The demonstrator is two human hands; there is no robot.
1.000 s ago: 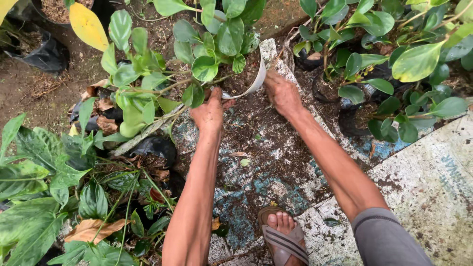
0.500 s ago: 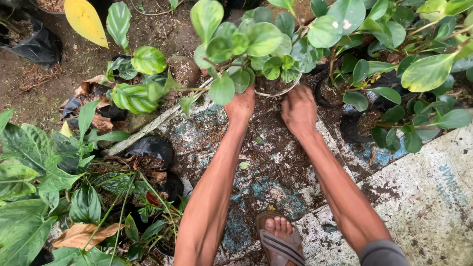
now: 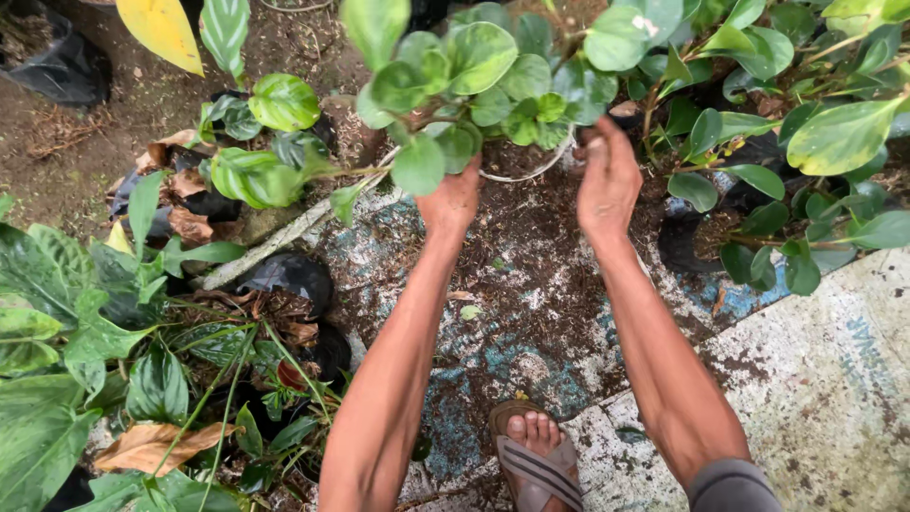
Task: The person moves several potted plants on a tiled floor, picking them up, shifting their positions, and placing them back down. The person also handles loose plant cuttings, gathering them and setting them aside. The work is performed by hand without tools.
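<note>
A white pot (image 3: 531,173) filled with dark soil holds a plant with round green leaves (image 3: 474,66). My left hand (image 3: 453,201) grips the pot's left rim from below, partly hidden under the leaves. My right hand (image 3: 607,185) holds the pot's right rim, fingers pointing up along its side. The pot is lifted a little above soil-strewn painted concrete (image 3: 531,294). My sandalled foot (image 3: 536,455) stands near the bottom edge.
Black grow bags with leafy plants (image 3: 142,332) crowd the left side. More green potted plants (image 3: 806,142) stand at the right. A yellow leaf (image 3: 163,30) hangs at top left. A pale slab (image 3: 834,398) lies bottom right.
Both hands have closed in on the pot and raised it; the plant now sits upright and nearer the camera, where before the pot was tilted on the ground.
</note>
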